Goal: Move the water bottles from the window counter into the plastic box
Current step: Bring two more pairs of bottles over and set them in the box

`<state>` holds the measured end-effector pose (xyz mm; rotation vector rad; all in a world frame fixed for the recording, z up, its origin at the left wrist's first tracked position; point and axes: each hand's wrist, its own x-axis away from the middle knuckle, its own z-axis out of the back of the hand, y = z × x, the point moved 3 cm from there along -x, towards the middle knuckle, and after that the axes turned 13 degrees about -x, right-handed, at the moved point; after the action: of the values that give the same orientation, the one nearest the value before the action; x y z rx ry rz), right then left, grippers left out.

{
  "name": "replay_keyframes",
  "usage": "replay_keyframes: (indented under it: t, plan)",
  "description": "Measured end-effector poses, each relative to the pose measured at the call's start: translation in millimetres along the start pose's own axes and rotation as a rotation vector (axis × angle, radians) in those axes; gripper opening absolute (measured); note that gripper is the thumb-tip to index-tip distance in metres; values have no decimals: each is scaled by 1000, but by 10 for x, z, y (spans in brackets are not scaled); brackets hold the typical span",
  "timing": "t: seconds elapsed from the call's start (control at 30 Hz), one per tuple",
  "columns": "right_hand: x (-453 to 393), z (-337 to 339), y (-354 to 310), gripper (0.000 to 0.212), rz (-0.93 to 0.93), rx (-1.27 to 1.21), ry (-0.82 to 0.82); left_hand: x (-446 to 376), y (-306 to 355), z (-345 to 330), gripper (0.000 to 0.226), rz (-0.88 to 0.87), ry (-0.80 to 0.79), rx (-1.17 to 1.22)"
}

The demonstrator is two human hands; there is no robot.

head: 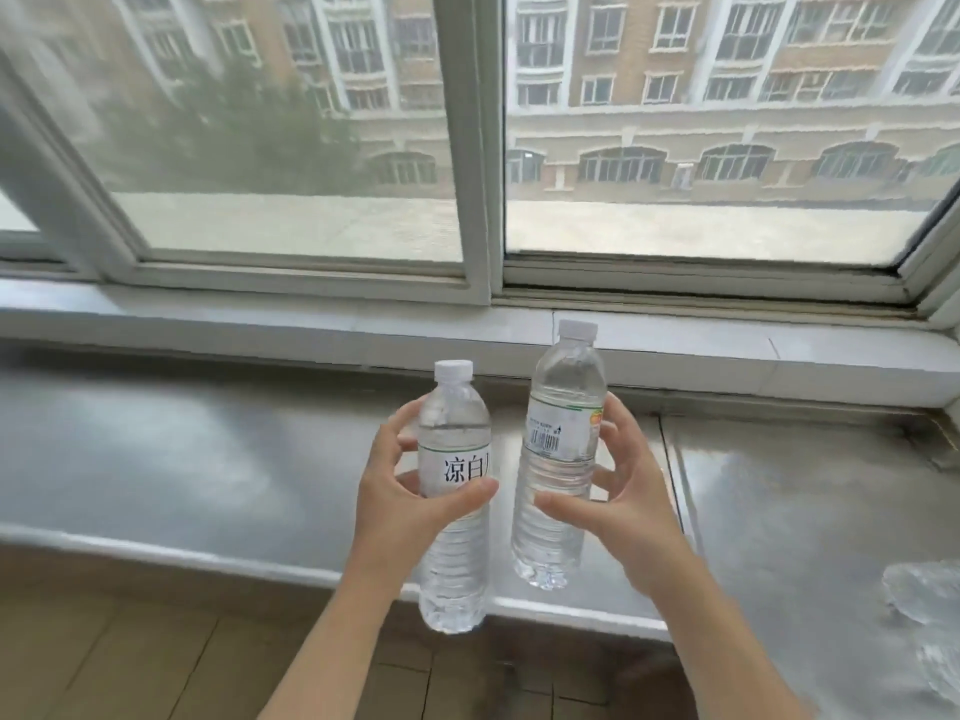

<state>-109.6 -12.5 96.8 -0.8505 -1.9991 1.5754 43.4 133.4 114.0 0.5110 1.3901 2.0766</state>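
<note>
I hold two clear water bottles with white caps above the steel window counter. My left hand grips the left bottle around its white label with black characters; that bottle is upright and its base hangs past the counter's front edge. My right hand grips the right bottle at its middle, tilted slightly to the right, barcode label facing me. The two bottles are close together but apart. No plastic box is in view.
A white window frame and tiled sill run behind the counter. Some crumpled clear plastic lies on the counter at the far right. Brown floor tiles show below the counter's front edge.
</note>
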Motion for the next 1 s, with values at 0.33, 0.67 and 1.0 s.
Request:
replay_keyframes:
  t: [0.33,0.67,1.0]
  plan:
    - [391,-2026,237,106,-78,-30,-584,1316,-517,1735,90,149,528,-25]
    - [1574,-4310,636,108,-121,-32,-1058,3012,-1085,3458,88,260,968,-34]
    - [3115,-6297,1114,107,-234,-97,-1384,4642,-1646,4877,89,372,1319,-108]
